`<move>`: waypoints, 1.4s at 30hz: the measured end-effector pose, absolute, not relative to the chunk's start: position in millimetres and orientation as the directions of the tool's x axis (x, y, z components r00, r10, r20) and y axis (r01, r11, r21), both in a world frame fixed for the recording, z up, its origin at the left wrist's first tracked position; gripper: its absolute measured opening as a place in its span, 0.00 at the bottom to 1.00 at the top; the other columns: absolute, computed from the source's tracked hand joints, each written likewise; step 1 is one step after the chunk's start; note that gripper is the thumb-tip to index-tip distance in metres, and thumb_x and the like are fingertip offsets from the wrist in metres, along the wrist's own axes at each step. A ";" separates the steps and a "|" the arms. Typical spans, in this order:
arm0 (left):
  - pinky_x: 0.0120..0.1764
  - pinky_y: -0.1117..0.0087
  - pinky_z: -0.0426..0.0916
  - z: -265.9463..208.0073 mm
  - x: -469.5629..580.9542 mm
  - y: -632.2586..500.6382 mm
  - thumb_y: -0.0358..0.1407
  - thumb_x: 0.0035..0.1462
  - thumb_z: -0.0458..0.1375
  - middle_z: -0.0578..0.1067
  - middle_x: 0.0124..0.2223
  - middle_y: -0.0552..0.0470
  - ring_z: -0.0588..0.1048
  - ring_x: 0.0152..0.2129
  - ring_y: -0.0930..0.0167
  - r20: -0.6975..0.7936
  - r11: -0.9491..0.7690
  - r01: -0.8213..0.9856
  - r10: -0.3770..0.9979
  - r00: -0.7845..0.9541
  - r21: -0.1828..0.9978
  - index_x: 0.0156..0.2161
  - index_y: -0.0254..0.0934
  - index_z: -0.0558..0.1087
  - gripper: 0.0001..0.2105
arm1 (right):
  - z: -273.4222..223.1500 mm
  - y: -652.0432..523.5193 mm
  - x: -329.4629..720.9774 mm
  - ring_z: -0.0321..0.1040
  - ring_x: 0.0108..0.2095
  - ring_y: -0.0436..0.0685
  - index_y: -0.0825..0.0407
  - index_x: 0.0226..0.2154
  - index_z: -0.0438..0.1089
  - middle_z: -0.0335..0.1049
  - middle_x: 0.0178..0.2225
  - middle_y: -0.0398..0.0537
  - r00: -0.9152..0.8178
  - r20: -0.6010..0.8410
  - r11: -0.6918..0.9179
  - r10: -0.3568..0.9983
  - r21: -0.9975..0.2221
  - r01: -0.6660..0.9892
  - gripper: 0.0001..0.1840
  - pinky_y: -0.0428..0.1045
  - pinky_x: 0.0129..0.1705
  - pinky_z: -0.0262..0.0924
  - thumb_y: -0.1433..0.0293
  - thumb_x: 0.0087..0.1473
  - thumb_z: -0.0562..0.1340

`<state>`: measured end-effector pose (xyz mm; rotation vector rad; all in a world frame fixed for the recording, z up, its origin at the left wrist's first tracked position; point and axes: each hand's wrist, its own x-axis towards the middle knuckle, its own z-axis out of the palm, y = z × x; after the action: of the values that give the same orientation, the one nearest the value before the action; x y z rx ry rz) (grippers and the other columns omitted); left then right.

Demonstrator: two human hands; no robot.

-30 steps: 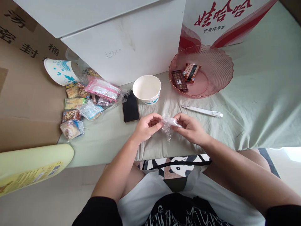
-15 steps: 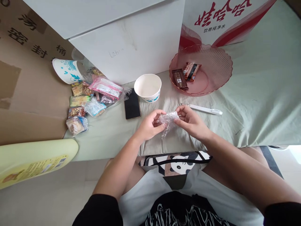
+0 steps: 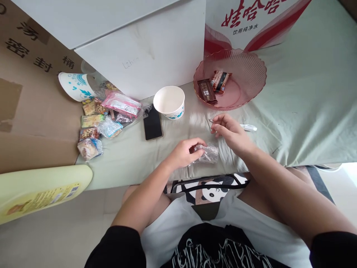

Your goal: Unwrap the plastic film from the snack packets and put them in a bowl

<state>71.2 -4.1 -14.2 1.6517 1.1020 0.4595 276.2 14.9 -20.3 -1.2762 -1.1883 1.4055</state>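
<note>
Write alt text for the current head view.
A person's left hand holds a crumpled clear plastic wrapper over pale green cloth; the right hand partly hides a white utility knife. Beyond are a black phone, an upright paper bowl and a pink translucent bowl holding two wrapped snacks, with more packaged snacks at left.

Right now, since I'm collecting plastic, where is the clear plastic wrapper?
In the head view, the clear plastic wrapper is below and right of centre, touching the left hand, nearer the person than the upright paper bowl.

Shirt (image 3: pixel 216 232) was blk, w/ white script-style print (image 3: pixel 192 258) on front; sleeves (image 3: pixel 117 247), L & R, were short & blk; shorts (image 3: pixel 170 219) were lt. grey; forearms (image 3: pixel 147 190) were bare.
</note>
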 end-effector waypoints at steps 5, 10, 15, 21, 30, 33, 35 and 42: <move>0.29 0.72 0.61 -19.9 73.3 2.3 0.41 0.58 0.60 0.72 0.28 0.56 0.65 0.23 0.74 -0.119 -0.045 0.381 0.910 0.397 0.924 0.39 0.39 0.76 0.09 | -21.2 14.3 278.9 0.71 0.37 0.56 0.50 0.44 0.67 0.74 0.41 0.50 -0.323 -0.051 -0.019 0.945 -0.995 0.101 0.20 0.52 0.38 0.65 0.57 0.54 0.65; 0.34 0.71 0.67 -28.0 68.3 5.6 0.43 0.59 0.61 0.76 0.36 0.52 0.72 0.29 0.72 -0.042 -0.065 0.331 0.951 0.307 0.942 0.44 0.38 0.75 0.12 | -15.3 12.9 276.6 0.64 0.27 0.51 0.50 0.36 0.71 0.72 0.30 0.45 -0.386 0.023 0.172 0.922 -0.919 0.355 0.07 0.50 0.33 0.59 0.66 0.55 0.63; 0.43 0.69 0.72 -27.0 69.0 7.3 0.42 0.51 0.67 0.77 0.48 0.47 0.77 0.40 0.68 0.028 -0.119 0.276 0.949 0.313 0.954 0.53 0.40 0.70 0.24 | -15.6 14.2 269.5 0.64 0.26 0.51 0.51 0.37 0.70 0.73 0.32 0.46 -0.301 0.013 0.080 0.954 -0.975 0.209 0.09 0.49 0.31 0.60 0.63 0.56 0.62; 0.39 0.71 0.72 -21.1 36.5 25.8 0.46 0.49 0.68 0.77 0.41 0.51 0.77 0.34 0.71 0.114 -0.090 0.256 0.990 -0.081 0.962 0.49 0.41 0.68 0.24 | -14.9 13.5 268.5 0.73 0.31 0.54 0.51 0.37 0.68 0.74 0.35 0.48 -0.256 -0.060 -0.013 0.965 -0.984 0.180 0.09 0.51 0.36 0.65 0.63 0.57 0.60; 0.38 0.68 0.72 17.2 5.1 84.7 0.43 0.53 0.63 0.76 0.38 0.51 0.76 0.33 0.70 0.217 -0.135 0.471 0.968 -0.124 0.872 0.43 0.39 0.74 0.14 | -13.6 13.7 263.4 0.66 0.28 0.53 0.50 0.34 0.69 0.71 0.27 0.44 -0.340 -0.038 0.047 0.940 -0.970 0.238 0.08 0.49 0.31 0.59 0.63 0.56 0.59; 0.47 0.63 0.72 26.4 3.0 123.1 0.31 0.45 0.67 0.76 0.44 0.49 0.76 0.40 0.65 0.194 -0.071 0.684 0.975 -0.104 0.726 0.47 0.38 0.75 0.21 | -17.5 16.4 262.7 0.66 0.28 0.53 0.50 0.34 0.69 0.71 0.27 0.44 -0.346 -0.072 0.018 0.935 -0.969 0.248 0.09 0.50 0.31 0.59 0.62 0.55 0.58; 0.50 0.61 0.71 28.8 -9.3 139.9 0.28 0.46 0.65 0.75 0.49 0.48 0.75 0.43 0.65 0.286 -0.032 0.752 0.935 -0.211 0.659 0.49 0.39 0.73 0.22 | -18.3 17.9 264.2 0.66 0.29 0.54 0.50 0.34 0.68 0.71 0.27 0.44 -0.339 -0.084 0.002 0.937 -0.969 0.247 0.09 0.50 0.31 0.59 0.62 0.55 0.58; 0.61 0.52 0.64 21.0 -93.7 131.4 0.30 0.46 0.65 0.73 0.50 0.44 0.72 0.52 0.57 0.448 0.163 0.872 0.805 -0.388 0.462 0.43 0.39 0.74 0.16 | -18.6 16.6 266.7 0.64 0.27 0.53 0.50 0.34 0.69 0.71 0.27 0.44 -0.350 -0.093 0.011 0.932 -0.959 0.284 0.09 0.50 0.30 0.57 0.62 0.56 0.59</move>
<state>-93.7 131.4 21.0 1.7866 2.4682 1.0997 266.7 16.6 -18.6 -1.2561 -1.6829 1.3637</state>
